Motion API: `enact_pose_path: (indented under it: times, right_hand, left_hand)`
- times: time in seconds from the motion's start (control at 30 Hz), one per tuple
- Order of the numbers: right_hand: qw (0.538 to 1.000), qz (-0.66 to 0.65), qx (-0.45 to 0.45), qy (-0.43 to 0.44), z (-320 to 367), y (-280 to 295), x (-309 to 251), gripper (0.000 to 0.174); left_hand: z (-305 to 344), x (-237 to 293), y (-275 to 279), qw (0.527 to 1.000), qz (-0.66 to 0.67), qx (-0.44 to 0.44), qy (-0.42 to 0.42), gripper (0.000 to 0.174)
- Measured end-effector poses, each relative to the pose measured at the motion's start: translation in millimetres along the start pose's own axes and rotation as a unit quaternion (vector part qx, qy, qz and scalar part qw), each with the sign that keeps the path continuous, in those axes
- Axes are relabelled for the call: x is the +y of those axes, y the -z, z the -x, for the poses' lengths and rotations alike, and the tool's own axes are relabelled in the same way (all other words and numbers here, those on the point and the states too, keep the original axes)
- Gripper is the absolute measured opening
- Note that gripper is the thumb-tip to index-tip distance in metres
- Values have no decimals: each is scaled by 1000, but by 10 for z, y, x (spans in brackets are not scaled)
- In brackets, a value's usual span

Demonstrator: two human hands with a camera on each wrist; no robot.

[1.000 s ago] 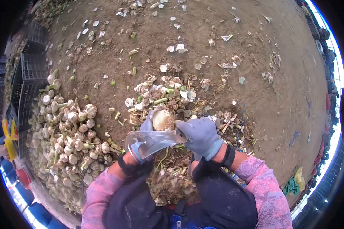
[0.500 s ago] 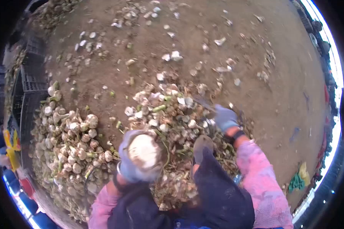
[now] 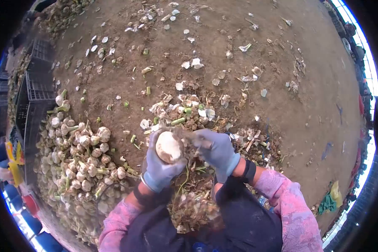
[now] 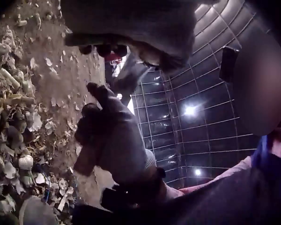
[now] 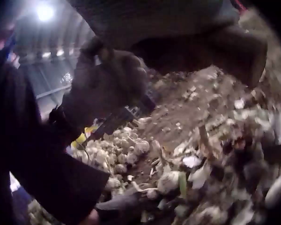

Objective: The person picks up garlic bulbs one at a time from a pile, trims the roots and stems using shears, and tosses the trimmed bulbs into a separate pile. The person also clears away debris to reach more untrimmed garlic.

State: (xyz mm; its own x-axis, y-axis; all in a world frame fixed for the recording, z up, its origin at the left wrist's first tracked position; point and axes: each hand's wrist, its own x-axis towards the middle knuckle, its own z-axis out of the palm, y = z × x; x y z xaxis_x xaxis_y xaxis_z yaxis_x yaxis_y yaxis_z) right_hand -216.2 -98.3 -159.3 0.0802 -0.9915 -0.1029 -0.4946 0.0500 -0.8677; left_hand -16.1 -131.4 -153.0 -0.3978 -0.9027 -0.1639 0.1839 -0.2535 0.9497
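My gloved left hand (image 3: 161, 167) holds a garlic bulb (image 3: 169, 148) in curled fingers over the litter between the knees, its pale face turned up. Close to the bulb's right side is my gloved right hand (image 3: 218, 153), fingers curled round a knife. The left wrist view shows the knife's handle (image 4: 85, 161) sticking out of that fist and its grey blade (image 4: 132, 77) on the far side. In the head view the blade is blurred and mostly hidden between the hands.
A large heap of garlic bulbs (image 3: 80, 168) lies on the left, beside dark plastic crates (image 3: 40, 86). Peelings and cut stems (image 3: 178, 121) cover the ground ahead, with scattered scraps on the bare soil (image 3: 323, 105). A shoe shows (image 4: 35, 213) among the litter.
My right hand swung out right with the knife, then came back beside the bulb. My left hand drew the bulb nearer, then moved it forward again, still gripping it.
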Motion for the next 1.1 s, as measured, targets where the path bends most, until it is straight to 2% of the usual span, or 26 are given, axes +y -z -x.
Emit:
enact_pose_path:
  times: [0.03,0.1,0.13,0.17,0.2,0.23,0.27,0.3,0.33,0.37,0.4,0.47,0.5,0.6,0.63,0.67,0.7,0.77,0.8,0.83,0.9,0.93,0.97,1.03,1.07,1.1]
  right_hand:
    - [937,-204,-65,-275,1,-7,30,24]
    - [822,-483,-55,-297,73,-91,-1,27]
    - [735,-607,-47,-298,129,-124,0,29]
    - [767,-586,-92,-246,200,-126,133,31]
    - [718,-621,-60,-309,144,-65,-24,28]
    - [780,-564,-26,-270,100,-23,-92,25]
    - [833,-503,7,-230,76,-4,-132,23]
    - [854,-462,-2,-240,51,4,-151,21]
    - [873,-419,-11,-248,28,7,-164,19]
    - [936,-321,14,-143,56,-126,25,21]
    - [970,-232,25,-74,34,-78,14,23]
    - [996,-45,46,63,-22,111,-10,28]
    - [996,-51,32,60,-15,173,-13,24]
    - [978,109,-111,-137,56,128,488,17]
    - [948,194,-171,-186,92,155,749,17]
    - [904,276,-228,-232,119,185,980,19]
    - [927,256,-181,-206,160,162,1100,19]
    - [960,207,-83,-167,372,62,1224,18]
    - [966,140,-117,-185,321,-21,1160,18]
    - [963,155,-155,-157,231,-151,1093,18]
    - [968,152,-176,-93,113,-445,931,19]
    - [976,137,-160,-59,105,-568,855,20]
    - [981,168,-82,52,117,-717,921,25]
    - [972,214,-85,54,-92,-769,854,25]
    - [966,237,-87,55,-203,-752,858,24]
    - [962,261,-73,38,-258,-747,1014,28]
  left_hand:
    - [-28,-146,45,999,13,-5,-35,98]
    - [-46,-34,-44,975,-169,-87,-118,93]
    - [-153,59,-46,882,-401,-127,-211,85]
    - [-95,-70,-85,887,-387,-123,-220,83]
    - [-49,-102,-161,936,-267,-92,-209,83]
    - [-5,-106,-292,985,-73,-77,-134,78]
    - [26,-109,-321,997,21,-58,-44,72]
    - [57,-111,-351,992,121,-21,41,66]
    - [56,-141,-284,985,117,15,129,60]
    - [45,-153,-236,979,110,35,169,53]
    - [35,-166,-189,971,105,55,209,46]
    - [0,-186,-111,974,91,61,199,33]
    - [4,-215,-25,977,79,17,199,32]
    - [14,16,56,992,-98,-31,77,35]
    - [52,269,75,994,-57,-58,76,32]
    - [82,410,236,994,39,-26,98,27]
    - [97,550,445,999,-33,35,-26,31]
    - [255,698,1052,943,-78,302,-115,38]
    - [322,761,1430,910,36,387,-141,38]
    - [390,823,1807,855,142,464,-183,37]
    - [587,805,1988,825,82,547,-112,36]
    - [594,660,1873,839,-82,534,-63,36]
    - [566,469,1726,850,-170,496,-46,37]
    - [395,79,1379,868,-273,410,-61,42]
    - [297,-184,1305,861,-411,267,-136,43]
    - [199,-474,1267,816,-530,109,-204,45]
